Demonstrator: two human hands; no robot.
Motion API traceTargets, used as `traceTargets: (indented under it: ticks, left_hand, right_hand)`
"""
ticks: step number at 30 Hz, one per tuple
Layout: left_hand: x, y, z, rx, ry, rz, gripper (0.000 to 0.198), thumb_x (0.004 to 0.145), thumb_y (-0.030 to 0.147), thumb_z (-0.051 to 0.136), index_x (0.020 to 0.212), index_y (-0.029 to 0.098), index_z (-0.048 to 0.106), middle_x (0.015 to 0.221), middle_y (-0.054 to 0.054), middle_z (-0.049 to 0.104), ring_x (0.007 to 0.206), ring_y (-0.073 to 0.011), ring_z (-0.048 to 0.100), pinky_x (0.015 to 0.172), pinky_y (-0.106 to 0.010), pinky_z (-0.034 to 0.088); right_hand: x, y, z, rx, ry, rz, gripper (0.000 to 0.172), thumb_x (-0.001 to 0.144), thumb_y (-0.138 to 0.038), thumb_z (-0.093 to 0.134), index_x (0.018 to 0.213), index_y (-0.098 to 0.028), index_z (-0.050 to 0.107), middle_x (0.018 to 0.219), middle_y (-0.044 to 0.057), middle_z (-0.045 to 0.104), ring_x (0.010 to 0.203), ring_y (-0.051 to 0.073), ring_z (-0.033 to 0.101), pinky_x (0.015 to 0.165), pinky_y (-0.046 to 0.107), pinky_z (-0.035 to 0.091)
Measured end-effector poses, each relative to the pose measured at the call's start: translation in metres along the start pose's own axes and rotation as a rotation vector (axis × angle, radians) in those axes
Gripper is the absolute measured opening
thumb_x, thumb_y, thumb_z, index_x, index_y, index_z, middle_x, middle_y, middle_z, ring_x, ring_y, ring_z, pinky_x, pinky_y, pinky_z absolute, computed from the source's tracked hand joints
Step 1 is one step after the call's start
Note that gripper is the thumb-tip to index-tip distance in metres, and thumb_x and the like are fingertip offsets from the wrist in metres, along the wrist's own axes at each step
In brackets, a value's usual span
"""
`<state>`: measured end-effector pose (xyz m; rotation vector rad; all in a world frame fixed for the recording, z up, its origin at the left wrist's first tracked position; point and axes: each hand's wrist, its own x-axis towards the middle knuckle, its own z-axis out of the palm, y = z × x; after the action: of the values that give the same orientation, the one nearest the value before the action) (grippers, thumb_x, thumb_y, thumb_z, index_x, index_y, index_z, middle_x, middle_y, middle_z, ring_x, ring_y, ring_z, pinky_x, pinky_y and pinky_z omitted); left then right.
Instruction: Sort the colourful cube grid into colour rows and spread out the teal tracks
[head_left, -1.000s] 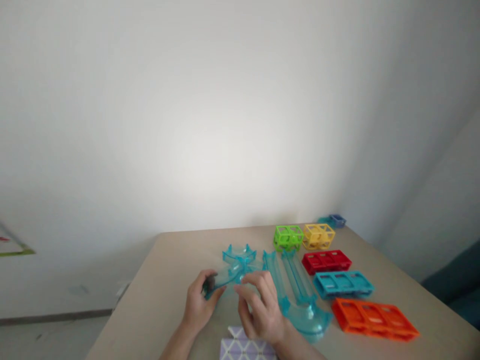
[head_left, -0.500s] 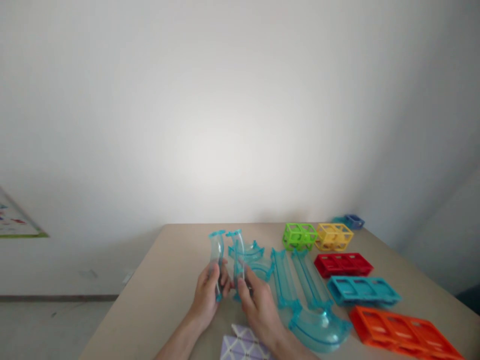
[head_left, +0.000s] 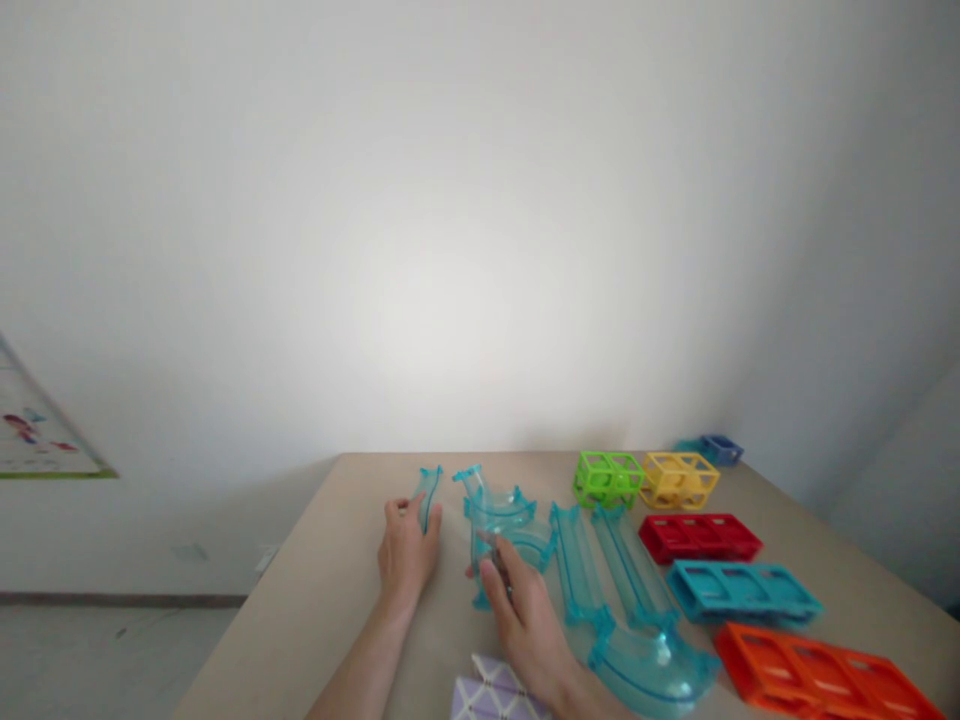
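My left hand (head_left: pixel 406 548) grips a clear blue curved track piece (head_left: pixel 427 492) that stands on its edge on the beige table (head_left: pixel 322 610). My right hand (head_left: pixel 521 610) is closed on a second curved track piece (head_left: pixel 480 535), also held upright, just left of a small pile of curved blue pieces (head_left: pixel 517 520). The two held pieces are a hand's width apart.
Two straight blue tracks (head_left: pixel 600 570) and a wide curved one (head_left: pixel 652 670) lie to the right. Further right are green (head_left: pixel 606 477), yellow (head_left: pixel 677 479), red (head_left: pixel 699 536), teal (head_left: pixel 741 590) and orange (head_left: pixel 817 675) frame blocks. A purple triangle-patterned tile (head_left: pixel 491 695) lies near the front edge.
Both hands lifted two curved pieces upright side by side, then moved them apart; my left hand has shifted left and away with its piece. The view has panned left.
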<state>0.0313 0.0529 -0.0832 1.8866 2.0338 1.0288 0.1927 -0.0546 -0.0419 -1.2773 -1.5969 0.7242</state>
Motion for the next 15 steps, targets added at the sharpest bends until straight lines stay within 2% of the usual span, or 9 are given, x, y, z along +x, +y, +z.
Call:
traceTargets:
  ticks: [3, 6, 10, 15]
  left_hand:
    - [-0.001, 0.008, 0.0, 0.083, -0.044, 0.037, 0.05, 0.089, 0.053, 0.04, 0.121, 0.02, 0.06, 0.116, -0.015, 0.049, 0.095, -0.0279, 0.06, 0.08, -0.042, 0.05]
    - [-0.002, 0.008, 0.0, 0.014, -0.014, 0.137, 0.053, 0.089, 0.052, 0.041, 0.126, 0.017, 0.056, 0.121, -0.016, 0.048, 0.105, -0.0276, 0.057, 0.087, -0.041, 0.048]
    - [0.0, -0.001, 0.008, -0.095, -0.005, 0.246, 0.049, 0.093, 0.044, 0.037, 0.128, 0.014, 0.054, 0.125, -0.017, 0.048, 0.117, -0.0274, 0.051, 0.1, -0.042, 0.041]
    - [0.006, -0.011, 0.019, -0.223, -0.102, 0.275, 0.043, 0.092, 0.038, 0.041, 0.128, 0.018, 0.055, 0.13, -0.015, 0.053, 0.122, -0.0271, 0.05, 0.104, -0.044, 0.039]
  right_hand:
    - [0.001, 0.0, 0.001, 0.024, 0.005, 0.015, 0.041, 0.096, -0.046, 0.037, 0.122, -0.017, 0.052, 0.093, 0.007, 0.068, 0.086, 0.019, 0.064, 0.078, 0.029, 0.047]
    - [0.001, 0.003, 0.002, 0.084, 0.007, 0.056, 0.041, 0.096, -0.047, 0.038, 0.121, -0.018, 0.051, 0.092, 0.006, 0.068, 0.079, 0.017, 0.063, 0.069, 0.026, 0.048]
    - [0.002, 0.007, 0.005, 0.213, 0.017, 0.195, 0.045, 0.094, -0.052, 0.039, 0.124, -0.02, 0.048, 0.096, 0.006, 0.067, 0.062, 0.012, 0.057, 0.049, 0.021, 0.042]
    - [0.003, 0.011, 0.01, 0.339, 0.053, 0.277, 0.047, 0.091, -0.056, 0.044, 0.122, -0.021, 0.05, 0.095, 0.006, 0.067, 0.056, 0.009, 0.053, 0.045, 0.018, 0.039]
